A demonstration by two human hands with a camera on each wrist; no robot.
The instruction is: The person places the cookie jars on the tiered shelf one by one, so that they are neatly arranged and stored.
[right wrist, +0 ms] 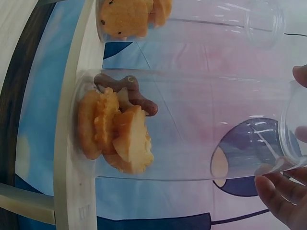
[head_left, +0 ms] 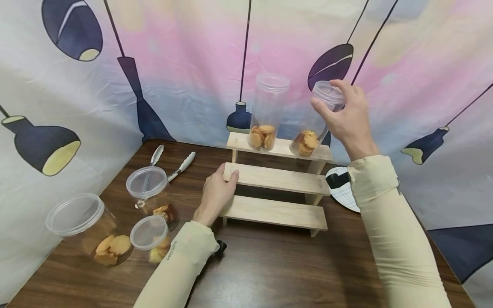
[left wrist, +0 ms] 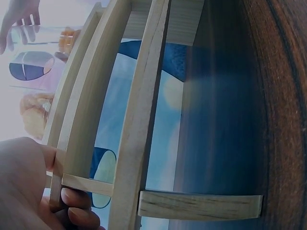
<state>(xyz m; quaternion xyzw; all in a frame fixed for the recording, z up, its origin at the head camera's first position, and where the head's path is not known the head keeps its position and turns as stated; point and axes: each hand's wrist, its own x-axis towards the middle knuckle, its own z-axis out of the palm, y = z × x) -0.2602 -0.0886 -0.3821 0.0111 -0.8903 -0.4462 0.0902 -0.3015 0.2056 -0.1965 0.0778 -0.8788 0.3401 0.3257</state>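
Note:
A three-tier wooden stand (head_left: 277,177) is on the brown table, its tiers rising toward the back. My left hand (head_left: 217,192) grips the left end of the middle tier, thumb on top and fingers curled beneath it in the left wrist view. At the top tier's right end is a tall clear jar (right wrist: 187,127) with cookies (right wrist: 120,132) at its bottom. My right hand (head_left: 350,115) holds this jar by its clear lid (head_left: 327,90), thumb and fingers around the rim. Left of it on the same tier stands another tall lidded cookie jar (head_left: 269,102).
On the left of the table (head_left: 254,273) stand a wide cookie jar (head_left: 86,226), a medium jar (head_left: 148,184) and a small jar (head_left: 148,233), all lidded. Tongs (head_left: 181,167) lie behind them. A round white grid-patterned piece (head_left: 344,192) lies right of the stand. A printed cloth (head_left: 192,64) hangs behind.

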